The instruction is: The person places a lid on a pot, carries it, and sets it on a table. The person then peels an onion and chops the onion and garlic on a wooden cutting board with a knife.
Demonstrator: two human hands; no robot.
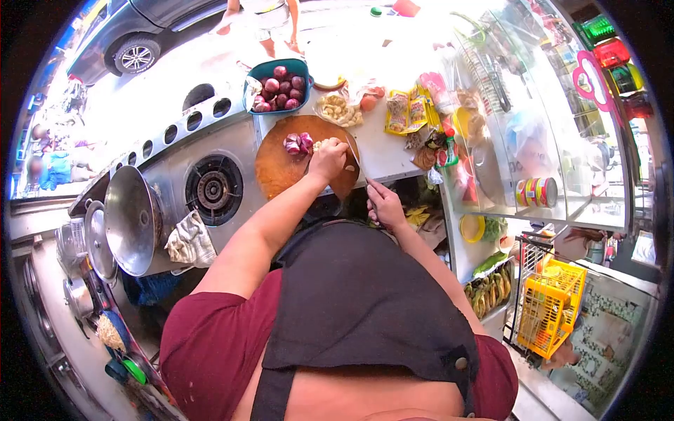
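A round wooden chopping board (pixel 275 165) lies on the counter in front of me. My left hand (pixel 328 160) is over it, fingers curled down on pale garlic (pixel 317 146) beside the blade. What lies under the fingers is partly hidden. My right hand (pixel 385 205) is closed around the handle of a knife (pixel 346 184), whose wide blade rests over the board's right side, close to my left hand. Cut red onions (pixel 298 144) sit on the board just left of the garlic. A small pale piece (pixel 349 168) lies near the blade.
Behind the board stand a teal basin (pixel 258 71) of red onions and a bag of peeled garlic (pixel 338 111). Yellow packets (pixel 407 112) lie to the right, before a glass case (pixel 519 140). At left are a gas burner (pixel 213 188), a cloth (pixel 191 241) and a wok (pixel 130 221).
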